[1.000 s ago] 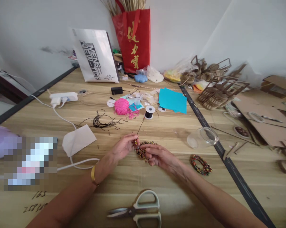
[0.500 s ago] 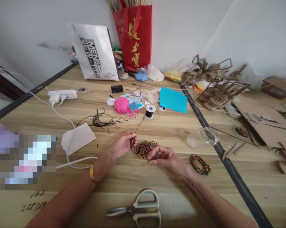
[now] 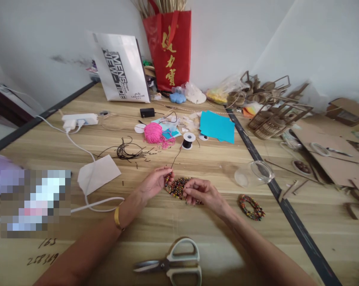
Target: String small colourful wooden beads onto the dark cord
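Our left hand (image 3: 153, 184) pinches a beaded cord (image 3: 167, 180) leading to the spool (image 3: 187, 140). Our right hand (image 3: 203, 194) curls narrowly at the bead pile (image 3: 177, 187) on the counter (image 3: 143, 234); we cannot tell if it holds any.

At the top centre of the frame stands a red bag (image 3: 181, 51) with gold characters, dried stalks (image 3: 167, 5) poking out of its top; a white printed bag (image 3: 122, 67) stands to its left. A power strip (image 3: 91, 118) with plugs in it lies at the left — below it, a white sheet (image 3: 105, 172). Near the centre sit a black adapter (image 3: 147, 113), a pink yarn ball (image 3: 152, 133) and bright blue sheets (image 3: 217, 126). Right of centre, a clear jar (image 3: 244, 176) lies tipped over; woven baskets (image 3: 265, 126) and flat cardboard (image 3: 336, 147) fill the upper right.
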Action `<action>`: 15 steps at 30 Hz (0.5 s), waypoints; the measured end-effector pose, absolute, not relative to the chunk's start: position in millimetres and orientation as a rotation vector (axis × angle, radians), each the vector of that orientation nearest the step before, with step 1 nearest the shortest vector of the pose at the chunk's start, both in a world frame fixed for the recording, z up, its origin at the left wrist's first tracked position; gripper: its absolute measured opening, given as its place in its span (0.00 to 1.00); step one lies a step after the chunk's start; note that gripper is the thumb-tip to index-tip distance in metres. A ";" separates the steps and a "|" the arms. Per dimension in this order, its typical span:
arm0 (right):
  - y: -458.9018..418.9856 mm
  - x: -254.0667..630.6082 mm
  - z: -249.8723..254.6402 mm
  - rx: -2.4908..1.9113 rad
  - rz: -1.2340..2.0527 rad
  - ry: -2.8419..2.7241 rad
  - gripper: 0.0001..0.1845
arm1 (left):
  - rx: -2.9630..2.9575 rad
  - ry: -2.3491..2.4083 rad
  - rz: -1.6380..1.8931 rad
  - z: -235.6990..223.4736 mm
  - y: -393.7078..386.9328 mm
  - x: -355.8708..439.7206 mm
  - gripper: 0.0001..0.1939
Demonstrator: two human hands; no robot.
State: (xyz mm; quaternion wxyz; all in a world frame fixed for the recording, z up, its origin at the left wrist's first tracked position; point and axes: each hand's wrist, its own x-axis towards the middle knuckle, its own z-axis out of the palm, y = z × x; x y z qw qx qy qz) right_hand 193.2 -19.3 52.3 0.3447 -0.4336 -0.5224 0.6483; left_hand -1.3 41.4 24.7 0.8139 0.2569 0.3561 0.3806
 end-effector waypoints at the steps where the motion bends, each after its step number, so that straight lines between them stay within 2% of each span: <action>1: -15.2 191.3 50.7 -1.139 1.692 -1.354 0.17 | 0.560 0.762 0.814 24.3 41.3 -1.2 0.04; 11: 29.8 176.7 35.9 -1.195 1.801 -1.114 0.22 | 0.642 0.761 0.823 23.5 41.9 0.1 0.08; 15: 40.7 171.3 28.6 -1.120 1.836 -1.075 0.19 | 0.674 0.755 0.826 21.1 42.2 1.2 0.08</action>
